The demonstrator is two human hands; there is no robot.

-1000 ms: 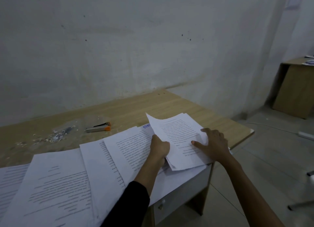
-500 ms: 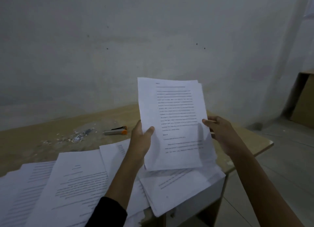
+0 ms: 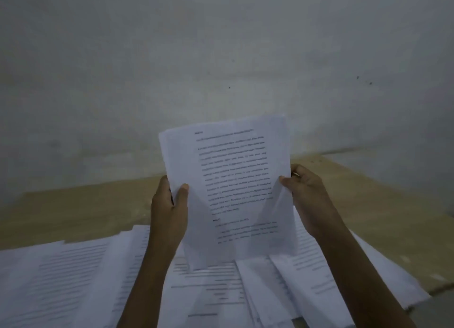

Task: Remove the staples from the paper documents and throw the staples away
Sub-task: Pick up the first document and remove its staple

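Note:
A printed white paper document [image 3: 233,180] of several sheets is held upright above the desk, text facing me. My left hand [image 3: 169,204] grips its left edge, thumb on the front. My right hand [image 3: 307,195] pinches its right edge, thumb on the front and fingers behind. No staple shows on the blurred page. More printed documents [image 3: 73,278] lie spread in overlapping piles on the desk below the held one.
The wooden desk [image 3: 368,204] runs along a pale wall [image 3: 221,57], with bare wood behind the papers and to the right. Its right front edge [image 3: 439,288] shows at the frame's side. The stapler is out of view.
The document went from lying on the pile to being lifted upright by my left hand; my right hand now pinches its right edge. The view has swung so the document is centred.

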